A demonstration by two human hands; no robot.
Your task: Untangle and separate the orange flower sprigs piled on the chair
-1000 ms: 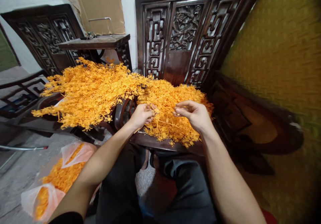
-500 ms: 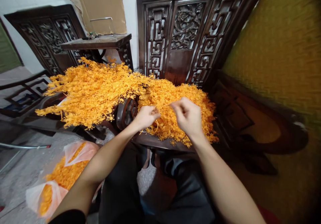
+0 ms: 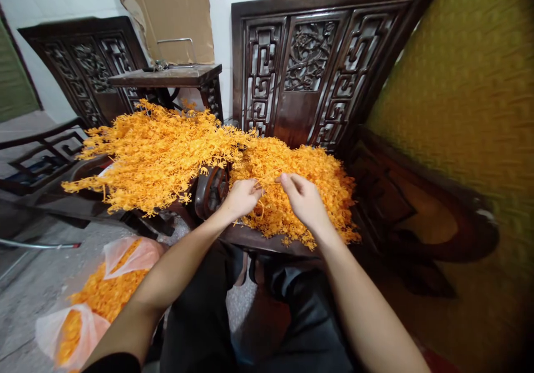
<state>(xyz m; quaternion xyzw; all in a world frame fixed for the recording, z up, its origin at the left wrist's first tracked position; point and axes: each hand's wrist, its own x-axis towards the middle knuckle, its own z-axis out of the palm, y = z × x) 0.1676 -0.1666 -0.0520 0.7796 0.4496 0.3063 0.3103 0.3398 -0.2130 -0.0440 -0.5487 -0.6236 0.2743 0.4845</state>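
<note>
Small orange flower-like pieces form a large pile (image 3: 317,183) on the dark wooden chair seat in front of me. Over its near left part my left hand (image 3: 244,197) is closed in a pinch on a thin orange stem. My right hand (image 3: 302,197) is a little to the right, thumb and index finger pinched together at the orange material; what lies between them is too small to make out. A second heap of orange sprays (image 3: 154,156) spreads to the left over the armrest and a neighbouring surface.
An open plastic bag (image 3: 94,320) of orange pieces stands on the floor at lower left. Behind are a carved chair back (image 3: 298,111), a small wooden side table (image 3: 167,76) and cardboard (image 3: 167,16). A yellow-green textured surface (image 3: 471,111) is at right.
My right hand has moved slightly left and down, closer to my left hand, and its pinch has come down nearer the pile. The view has shifted slightly.
</note>
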